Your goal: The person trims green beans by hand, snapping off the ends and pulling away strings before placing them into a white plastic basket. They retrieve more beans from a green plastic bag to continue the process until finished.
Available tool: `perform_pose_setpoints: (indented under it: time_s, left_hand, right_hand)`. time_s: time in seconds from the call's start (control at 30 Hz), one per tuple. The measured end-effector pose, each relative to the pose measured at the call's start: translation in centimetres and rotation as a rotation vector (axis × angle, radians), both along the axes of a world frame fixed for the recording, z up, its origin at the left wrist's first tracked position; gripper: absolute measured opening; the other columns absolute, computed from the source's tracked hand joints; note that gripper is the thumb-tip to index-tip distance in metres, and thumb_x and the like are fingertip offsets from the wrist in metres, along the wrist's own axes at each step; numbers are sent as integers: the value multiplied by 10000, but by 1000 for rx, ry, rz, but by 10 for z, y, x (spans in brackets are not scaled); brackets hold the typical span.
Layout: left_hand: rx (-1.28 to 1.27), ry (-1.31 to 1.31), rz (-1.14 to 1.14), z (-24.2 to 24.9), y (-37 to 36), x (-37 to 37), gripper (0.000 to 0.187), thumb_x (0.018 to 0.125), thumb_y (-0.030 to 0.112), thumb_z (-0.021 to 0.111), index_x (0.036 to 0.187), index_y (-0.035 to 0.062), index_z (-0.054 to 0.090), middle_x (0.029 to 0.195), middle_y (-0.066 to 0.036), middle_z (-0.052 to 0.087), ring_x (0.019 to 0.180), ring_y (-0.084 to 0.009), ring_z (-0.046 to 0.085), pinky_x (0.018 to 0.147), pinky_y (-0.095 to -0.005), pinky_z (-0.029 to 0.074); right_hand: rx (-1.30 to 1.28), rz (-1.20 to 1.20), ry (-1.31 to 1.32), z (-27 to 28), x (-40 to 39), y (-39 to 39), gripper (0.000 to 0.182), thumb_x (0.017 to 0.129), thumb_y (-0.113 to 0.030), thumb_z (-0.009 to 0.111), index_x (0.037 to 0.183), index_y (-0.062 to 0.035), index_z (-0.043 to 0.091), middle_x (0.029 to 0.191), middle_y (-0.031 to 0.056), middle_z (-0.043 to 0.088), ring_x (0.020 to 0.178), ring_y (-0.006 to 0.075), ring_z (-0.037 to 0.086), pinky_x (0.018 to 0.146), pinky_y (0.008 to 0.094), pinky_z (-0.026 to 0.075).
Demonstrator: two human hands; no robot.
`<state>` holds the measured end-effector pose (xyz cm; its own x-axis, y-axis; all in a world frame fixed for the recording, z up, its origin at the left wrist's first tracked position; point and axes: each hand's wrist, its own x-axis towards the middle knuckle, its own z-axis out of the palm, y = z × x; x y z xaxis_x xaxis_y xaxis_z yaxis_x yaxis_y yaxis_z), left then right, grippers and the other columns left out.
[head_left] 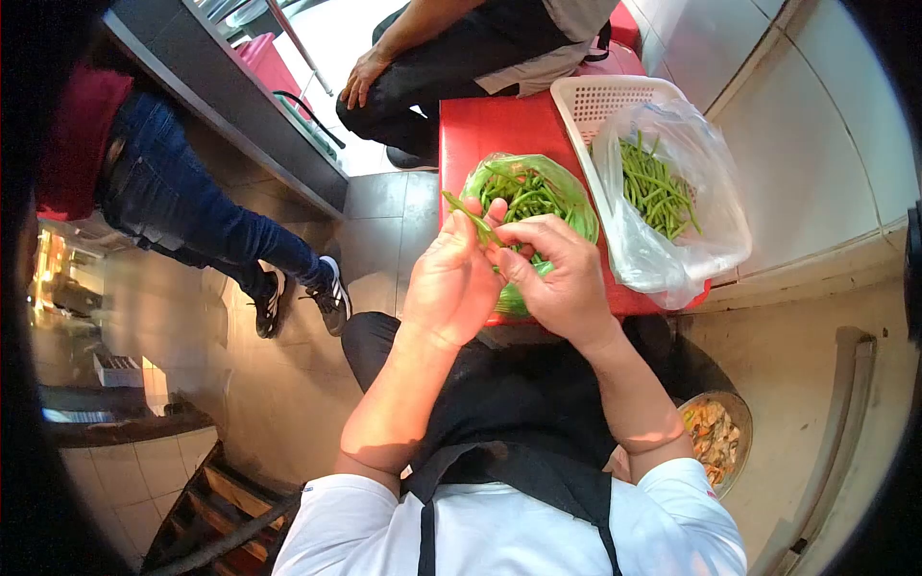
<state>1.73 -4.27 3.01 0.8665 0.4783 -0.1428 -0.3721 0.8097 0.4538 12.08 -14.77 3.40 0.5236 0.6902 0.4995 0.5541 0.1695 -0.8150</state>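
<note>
A green bean (467, 215) is pinched between the thumb and fingers of my left hand (448, 278), its tip pointing up and left. The fingers of my right hand (559, 278) are closed at the bean's lower end. Both hands are in front of an open green plastic bag (584, 206) filled with green beans (523, 187). To the right, more green beans (658, 192) lie in a clear plastic bag (715, 226), which rests in a white perforated basket (574, 101). My hands partly cover the green bag.
The bags and basket rest on a red bench (461, 125) against a tiled wall. Across it sits a person with a hand on one knee (365, 77). Another person in jeans (192, 197) stands at left. A bowl of mixed food pieces (713, 437) is low at right; a wooden crate (216, 509) is lower left.
</note>
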Motion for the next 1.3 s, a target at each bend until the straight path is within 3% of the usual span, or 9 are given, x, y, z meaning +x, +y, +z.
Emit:
perform_pose_setpoints:
  time_s: [0.33,0.43,0.57,0.67,0.83,0.9,1.1,1.2,1.3]
  left_hand:
    - [157,125,113,-2,-3,0,216,1046,273,588,1201,131,634,1176,1,653,1052,-124,589,886,-307,443]
    - [111,133,150,2,-4,2,238,1034,263,601,1230,128,611,1079,-9,634,909,-146,560,829,-315,476]
    - [102,80,240,-14,20,-2,221,1034,262,604,1210,128,617,978,13,606,822,-113,525,735,-273,446]
    - [145,131,348,-10,33,-9,201,1033,249,607,1189,123,624,943,26,597,804,-97,523,713,-252,435]
    - [133,81,318,-19,32,-11,185,1023,199,621,1176,94,629,960,5,625,813,-109,560,745,-249,467]
    - [128,74,295,-17,29,-8,177,1020,183,624,1166,83,630,969,-6,636,822,-114,577,758,-252,480]
    - [191,120,297,-16,23,-11,159,1026,161,615,1151,65,626,982,-17,650,835,-115,593,762,-257,488]
    - [188,117,287,-19,23,-10,154,1026,163,616,1147,68,625,982,-15,652,834,-112,590,760,-255,485]
    - [196,110,294,-22,23,-6,152,1025,164,617,1139,65,638,967,-12,655,815,-101,586,748,-252,480]
  right_hand:
    - [-123,-50,158,1,-3,-2,107,883,-80,671,926,18,674,815,163,671,730,271,682,671,373,532]
    - [-150,-34,151,-2,-3,-5,103,876,-81,672,914,15,671,805,161,668,715,272,679,665,374,531]
    - [-260,-11,178,0,-1,-16,93,863,-80,676,897,7,668,808,156,670,723,269,683,659,368,530]
    - [-254,-51,123,5,2,-26,98,854,-86,693,898,-1,672,816,152,671,732,272,681,660,367,530]
    - [-219,-250,-133,0,35,-9,98,845,-72,714,912,-7,682,863,162,678,777,307,687,692,392,539]
    - [-183,-264,-142,1,45,-5,127,862,-82,716,950,7,693,861,151,691,754,263,687,683,369,538]
    - [-163,-97,381,2,37,-14,159,894,-77,713,1000,42,709,855,121,710,729,167,664,665,318,527]
    - [-138,-133,301,-1,35,-15,142,883,-60,715,990,34,712,853,123,706,721,196,676,657,321,532]
    - [-176,-252,-69,6,44,-8,167,873,-80,726,1010,13,715,882,135,703,757,245,688,690,350,542]
